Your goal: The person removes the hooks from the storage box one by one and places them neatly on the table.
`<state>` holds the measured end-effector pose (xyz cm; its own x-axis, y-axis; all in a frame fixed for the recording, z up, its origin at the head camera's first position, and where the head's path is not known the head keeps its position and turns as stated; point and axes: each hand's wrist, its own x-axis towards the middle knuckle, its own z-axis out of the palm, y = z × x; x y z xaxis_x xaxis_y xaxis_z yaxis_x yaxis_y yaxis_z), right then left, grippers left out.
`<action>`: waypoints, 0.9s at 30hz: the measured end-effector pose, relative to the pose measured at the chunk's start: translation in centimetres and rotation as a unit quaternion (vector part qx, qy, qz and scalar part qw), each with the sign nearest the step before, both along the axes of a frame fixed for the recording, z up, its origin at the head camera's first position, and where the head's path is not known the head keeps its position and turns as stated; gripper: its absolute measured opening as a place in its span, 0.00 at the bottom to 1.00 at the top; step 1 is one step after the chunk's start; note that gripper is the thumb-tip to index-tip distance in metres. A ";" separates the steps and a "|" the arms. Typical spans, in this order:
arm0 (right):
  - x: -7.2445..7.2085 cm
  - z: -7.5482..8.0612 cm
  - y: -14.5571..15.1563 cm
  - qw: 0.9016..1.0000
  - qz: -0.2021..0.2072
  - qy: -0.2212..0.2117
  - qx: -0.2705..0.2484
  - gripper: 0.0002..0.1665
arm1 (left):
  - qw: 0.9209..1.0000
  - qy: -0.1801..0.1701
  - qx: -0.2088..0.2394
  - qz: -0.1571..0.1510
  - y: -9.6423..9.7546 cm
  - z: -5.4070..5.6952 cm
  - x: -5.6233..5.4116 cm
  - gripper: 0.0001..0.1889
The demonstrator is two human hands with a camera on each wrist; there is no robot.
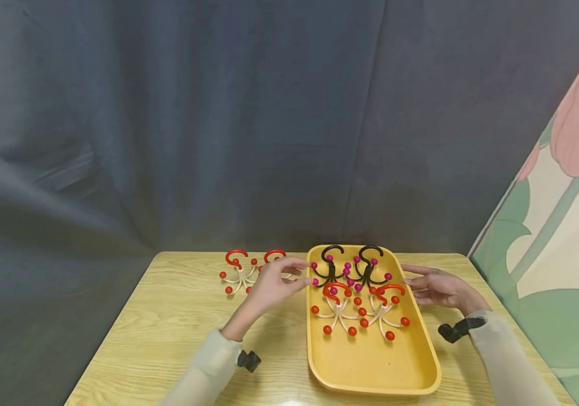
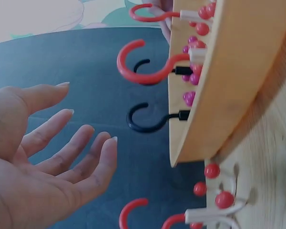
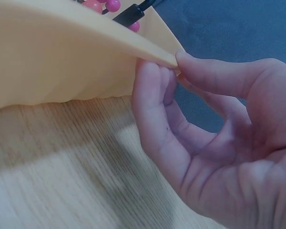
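- The yellow tray (image 1: 372, 363) lies on the wood-grain surface (image 1: 182, 321), below a dark curtain (image 1: 259, 141); the clock directions here are taken from the tray's middle, with 12 at its far end.
- Inside it, two black octopus-shaped hooks with magenta balls, one (image 1: 332, 273) at about 11 o'clock and the other (image 1: 367, 274) near 12, stand side by side.
- Two red-and-white octopus-shaped hooks, one (image 1: 339, 309) at 10 and one (image 1: 383, 310) near 1, sit just on the 6 o'clock side of the black pair.
- Outside, toward 10 o'clock, two more red-and-white hooks, the first (image 1: 241, 275) and a second (image 1: 274, 252) partly hidden by a hand, rest on the surface.
- The left hand (image 1: 278, 285), at 10 o'clock near the rim, has its fingers loosely apart and grips nothing.
- The right hand (image 1: 441, 288), at 2 o'clock, pinches the tray's rim between thumb and fingers.
- By this layout, four hooks appear done and two left.
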<state>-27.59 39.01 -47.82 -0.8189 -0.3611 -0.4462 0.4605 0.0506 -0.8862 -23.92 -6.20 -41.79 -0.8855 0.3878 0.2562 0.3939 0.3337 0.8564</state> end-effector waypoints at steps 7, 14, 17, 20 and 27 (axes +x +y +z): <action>0.2 0.1 0.5 1.000 0.007 -0.003 -0.018 0.29 | 0.999 -0.032 0.011 -0.034 2.1 -0.2 -0.2 0.18; 0.1 0.4 0.4 1.000 0.013 -0.005 -0.024 0.27 | 0.993 -0.112 -0.016 -0.045 3.9 -0.6 -0.4 0.31; 0.0 0.5 0.2 1.000 0.011 -0.010 -0.012 0.28 | 0.990 -0.129 -0.027 -0.044 4.8 -0.8 -0.4 0.33; -0.2 0.6 0.0 1.000 0.007 -0.013 0.005 0.30 | 0.990 -0.130 -0.025 -0.040 5.4 -1.1 -0.3 0.31; -0.1 0.3 -0.2 1.000 0.012 -0.014 -0.015 0.29 | 0.992 -0.123 -0.016 -0.024 6.2 -2.0 -0.1 0.22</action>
